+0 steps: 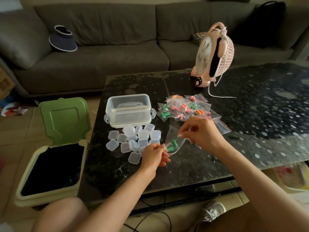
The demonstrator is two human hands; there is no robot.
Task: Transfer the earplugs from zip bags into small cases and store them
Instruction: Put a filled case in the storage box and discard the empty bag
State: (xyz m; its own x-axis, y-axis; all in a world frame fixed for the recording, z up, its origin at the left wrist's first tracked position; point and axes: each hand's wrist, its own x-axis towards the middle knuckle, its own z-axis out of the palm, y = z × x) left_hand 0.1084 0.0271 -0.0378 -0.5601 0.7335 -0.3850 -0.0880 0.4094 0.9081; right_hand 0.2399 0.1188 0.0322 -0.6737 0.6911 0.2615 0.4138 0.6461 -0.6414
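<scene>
Both ends of one clear zip bag [172, 133] are pinched at frame centre: your left hand [153, 154] grips the lower end, your right hand [202, 133] the upper. Green earplugs [170, 147] sit inside; small cases [133, 139] cluster left on the table [184, 166].

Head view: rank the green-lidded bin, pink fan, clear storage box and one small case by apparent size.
1. green-lidded bin, though it is also nearest the camera
2. pink fan
3. clear storage box
4. small case, smallest by far
</scene>
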